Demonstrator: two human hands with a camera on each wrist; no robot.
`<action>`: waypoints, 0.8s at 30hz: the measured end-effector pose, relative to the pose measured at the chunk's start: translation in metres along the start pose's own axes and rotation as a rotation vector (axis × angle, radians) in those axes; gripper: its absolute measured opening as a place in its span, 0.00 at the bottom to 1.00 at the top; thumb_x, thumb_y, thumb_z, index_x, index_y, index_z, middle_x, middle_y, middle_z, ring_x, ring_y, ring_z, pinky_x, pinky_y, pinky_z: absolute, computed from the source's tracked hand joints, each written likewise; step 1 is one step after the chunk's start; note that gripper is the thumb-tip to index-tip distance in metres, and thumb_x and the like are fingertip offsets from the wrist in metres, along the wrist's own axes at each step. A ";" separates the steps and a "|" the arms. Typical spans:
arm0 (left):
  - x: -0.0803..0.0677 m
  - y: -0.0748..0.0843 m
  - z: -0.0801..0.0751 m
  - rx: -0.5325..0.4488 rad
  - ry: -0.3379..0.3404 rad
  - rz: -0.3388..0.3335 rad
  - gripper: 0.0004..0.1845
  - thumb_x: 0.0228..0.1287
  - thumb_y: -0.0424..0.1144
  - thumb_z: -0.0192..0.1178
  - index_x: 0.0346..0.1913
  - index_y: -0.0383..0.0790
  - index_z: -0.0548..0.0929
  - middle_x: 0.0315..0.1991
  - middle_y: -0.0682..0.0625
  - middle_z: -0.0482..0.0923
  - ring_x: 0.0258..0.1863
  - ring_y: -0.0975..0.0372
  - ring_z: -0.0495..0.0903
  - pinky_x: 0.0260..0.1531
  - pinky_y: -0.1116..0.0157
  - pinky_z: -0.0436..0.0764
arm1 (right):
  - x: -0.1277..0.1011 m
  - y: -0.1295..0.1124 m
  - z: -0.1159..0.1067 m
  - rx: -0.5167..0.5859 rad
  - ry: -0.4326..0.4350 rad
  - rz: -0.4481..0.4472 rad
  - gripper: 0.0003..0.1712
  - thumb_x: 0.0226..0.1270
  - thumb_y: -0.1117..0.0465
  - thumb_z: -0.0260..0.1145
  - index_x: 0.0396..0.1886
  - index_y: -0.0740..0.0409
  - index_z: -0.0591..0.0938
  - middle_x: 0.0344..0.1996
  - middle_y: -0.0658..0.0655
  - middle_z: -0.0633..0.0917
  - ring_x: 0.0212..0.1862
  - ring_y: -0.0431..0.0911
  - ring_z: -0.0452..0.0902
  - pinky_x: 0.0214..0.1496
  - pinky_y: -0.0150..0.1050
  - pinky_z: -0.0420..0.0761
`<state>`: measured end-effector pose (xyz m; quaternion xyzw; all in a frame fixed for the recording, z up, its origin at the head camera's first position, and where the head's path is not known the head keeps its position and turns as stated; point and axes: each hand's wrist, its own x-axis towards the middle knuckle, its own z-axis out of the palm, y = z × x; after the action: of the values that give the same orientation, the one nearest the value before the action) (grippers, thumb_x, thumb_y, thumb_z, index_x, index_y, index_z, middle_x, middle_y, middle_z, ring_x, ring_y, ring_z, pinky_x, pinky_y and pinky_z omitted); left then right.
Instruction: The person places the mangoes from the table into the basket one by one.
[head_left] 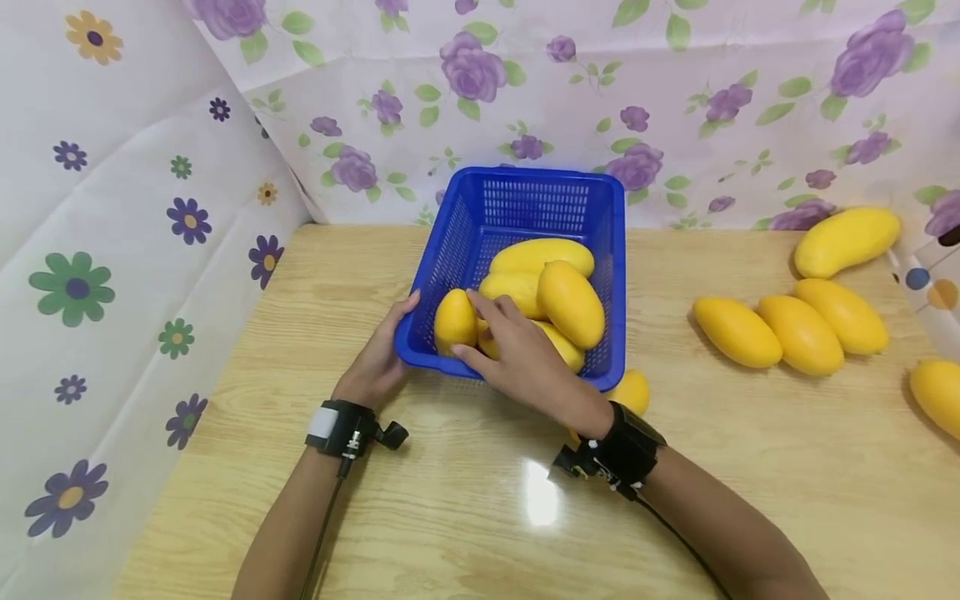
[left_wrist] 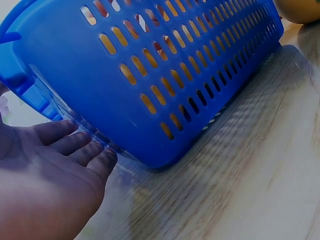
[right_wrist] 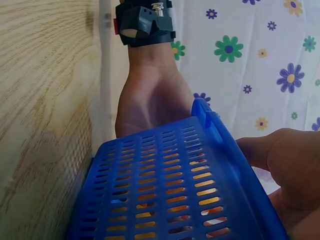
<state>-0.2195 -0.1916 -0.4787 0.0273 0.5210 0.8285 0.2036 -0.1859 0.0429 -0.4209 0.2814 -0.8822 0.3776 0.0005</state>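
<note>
Loading mangoes into a basket, mid-way through by the look of it. The blue basket sits a bit above centre of the head view on the wooden table, with four or five mangoes already piled inside.

The left hand is flat against the basket's near left corner, fingers straight and just pressing on the plastic to steady it, not gripping anything. The left wrist view backs that up: fingertips touching the basket's lower wall.

The right hand reaches over the near rim into the basket, fingers spread and lying on the small mango at the lower left of the pile. To me it looks like it's settling or letting go of that fruit rather than clutching it, but honestly I can't tell whether the fingers are closed around it.

My guess at the next move: pull the right hand out and go for the loose mangoes lying in the right half of the frame, well apart from the basket.

Hard to see:
- one mango is tucked just below the basket's lower right corner, half hidden by the wrist
- another mango is cut off at the right edge
- the right wrist view shows only the basket's wall and the other hand's wrist, no fruit clearly
</note>
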 end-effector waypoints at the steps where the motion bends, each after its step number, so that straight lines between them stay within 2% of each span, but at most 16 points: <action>1: 0.000 0.000 0.000 -0.019 -0.003 0.003 0.38 0.74 0.60 0.53 0.79 0.49 0.57 0.70 0.47 0.64 0.65 0.58 0.67 0.63 0.61 0.70 | 0.000 0.000 0.001 -0.013 0.001 0.003 0.43 0.73 0.45 0.65 0.80 0.56 0.60 0.55 0.62 0.75 0.45 0.49 0.80 0.40 0.37 0.81; 4: 0.000 -0.001 -0.001 -0.060 -0.012 0.006 0.39 0.73 0.60 0.56 0.79 0.47 0.57 0.70 0.47 0.66 0.64 0.58 0.68 0.63 0.61 0.70 | 0.000 -0.001 0.003 -0.049 0.021 -0.003 0.44 0.74 0.45 0.64 0.81 0.51 0.57 0.57 0.61 0.73 0.38 0.45 0.75 0.34 0.34 0.77; 6: 0.000 -0.001 -0.001 -0.082 -0.013 0.000 0.39 0.73 0.59 0.57 0.79 0.47 0.58 0.70 0.47 0.66 0.65 0.59 0.68 0.64 0.61 0.70 | -0.001 -0.001 0.004 -0.075 0.046 -0.032 0.42 0.74 0.46 0.64 0.81 0.47 0.59 0.58 0.60 0.72 0.36 0.44 0.73 0.32 0.33 0.76; 9: 0.000 0.001 0.000 -0.073 -0.011 -0.008 0.38 0.73 0.59 0.56 0.79 0.49 0.59 0.71 0.47 0.65 0.66 0.58 0.68 0.64 0.61 0.70 | 0.000 -0.001 0.005 -0.133 0.088 -0.108 0.37 0.74 0.47 0.64 0.78 0.46 0.65 0.57 0.60 0.72 0.41 0.47 0.73 0.34 0.35 0.76; 12: 0.003 0.004 0.002 -0.083 -0.014 0.003 0.38 0.73 0.59 0.57 0.79 0.50 0.60 0.72 0.47 0.64 0.67 0.57 0.66 0.65 0.60 0.69 | 0.002 -0.001 0.003 -0.213 0.120 -0.153 0.34 0.75 0.46 0.63 0.76 0.50 0.69 0.56 0.61 0.73 0.49 0.50 0.70 0.39 0.37 0.76; 15: 0.005 0.006 0.004 -0.092 -0.008 0.020 0.38 0.72 0.59 0.58 0.78 0.49 0.61 0.71 0.46 0.64 0.65 0.57 0.67 0.64 0.61 0.70 | 0.004 -0.001 0.002 -0.273 0.112 -0.135 0.34 0.76 0.44 0.60 0.75 0.54 0.69 0.57 0.62 0.73 0.52 0.52 0.67 0.43 0.40 0.75; 20: 0.004 0.002 0.002 -0.087 -0.007 0.015 0.38 0.73 0.58 0.58 0.79 0.48 0.60 0.70 0.48 0.65 0.64 0.59 0.69 0.64 0.62 0.69 | 0.003 0.000 0.005 -0.341 0.051 -0.081 0.32 0.78 0.40 0.55 0.67 0.57 0.77 0.57 0.62 0.76 0.51 0.54 0.66 0.51 0.44 0.70; 24: 0.001 -0.001 -0.001 -0.089 -0.014 0.019 0.38 0.74 0.58 0.57 0.79 0.48 0.59 0.72 0.48 0.64 0.65 0.59 0.68 0.65 0.62 0.69 | 0.003 0.001 0.010 -0.360 0.038 -0.075 0.30 0.79 0.40 0.53 0.63 0.56 0.80 0.56 0.61 0.77 0.51 0.54 0.66 0.52 0.46 0.69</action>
<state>-0.2205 -0.1921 -0.4804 0.0289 0.4820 0.8525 0.2002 -0.1869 0.0354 -0.4278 0.3024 -0.9241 0.2189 0.0819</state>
